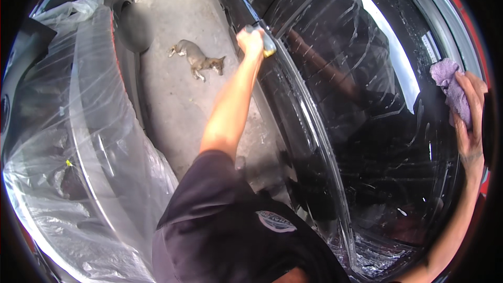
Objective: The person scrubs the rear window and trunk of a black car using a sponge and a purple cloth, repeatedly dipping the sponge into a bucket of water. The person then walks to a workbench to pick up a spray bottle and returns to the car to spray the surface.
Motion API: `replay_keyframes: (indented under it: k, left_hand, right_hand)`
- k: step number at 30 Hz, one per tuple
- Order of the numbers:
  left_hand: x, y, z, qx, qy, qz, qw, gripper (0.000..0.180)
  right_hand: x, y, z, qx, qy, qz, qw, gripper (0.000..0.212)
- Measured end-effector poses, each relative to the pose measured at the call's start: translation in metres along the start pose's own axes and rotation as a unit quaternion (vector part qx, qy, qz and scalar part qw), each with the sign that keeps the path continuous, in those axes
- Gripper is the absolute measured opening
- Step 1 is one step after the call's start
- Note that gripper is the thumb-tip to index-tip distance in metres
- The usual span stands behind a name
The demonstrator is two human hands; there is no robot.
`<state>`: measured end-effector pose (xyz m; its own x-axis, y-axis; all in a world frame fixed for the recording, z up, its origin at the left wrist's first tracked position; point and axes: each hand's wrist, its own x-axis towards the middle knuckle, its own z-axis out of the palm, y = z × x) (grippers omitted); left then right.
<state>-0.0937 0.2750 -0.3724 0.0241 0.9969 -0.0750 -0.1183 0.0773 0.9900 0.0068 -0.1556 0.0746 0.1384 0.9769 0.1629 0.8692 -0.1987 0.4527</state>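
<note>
Pressing a small yellowish squeegee (pixel 268 45) against the wet black car panel (pixel 367 141), I am keeping my left hand (pixel 251 42) curled tight around it, arm stretched far out ahead of me along the curved edge where the glass meets the body. My right hand (pixel 469 112) is resting on the far right side of the same dark surface, fingers (pixel 474 91) folded over a crumpled lilac cloth (pixel 450 86) and pinning it against the rim. Streaks of soapy water and thin white lines are running all across the glossy panel between my two hands, which are well apart. Below my left arm my dark shirt sleeve (pixel 209 199) is filling the lower middle. On the left, another vehicle is lying wrapped in clear plastic sheeting (pixel 78 141). Between it and the black car, a tan and grey dog (pixel 196 58) is lying on its side on the concrete floor (pixel 178 110), near my outstretched left forearm in the view.
</note>
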Motion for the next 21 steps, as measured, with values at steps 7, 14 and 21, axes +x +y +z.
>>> replay_keyframes:
  k: [7,14,21]
  left_hand:
    - [0.022,0.012,0.01,0.008,0.033,-0.015,0.999,0.006]
    - [-0.003,-0.011,-0.004,-0.031,-0.014,-0.012,0.999,0.008]
    - [0.047,-0.026,-0.002,0.005,0.02,-0.007,1.0,0.007]
  right_hand:
    - [-0.008,0.013,-0.002,-0.004,-0.009,-0.017,1.0,0.054]
    - [-0.004,0.011,-0.005,-0.009,-0.02,-0.024,0.999,0.055]
    - [-0.002,0.005,0.006,0.098,-0.003,0.022,0.995,0.052]
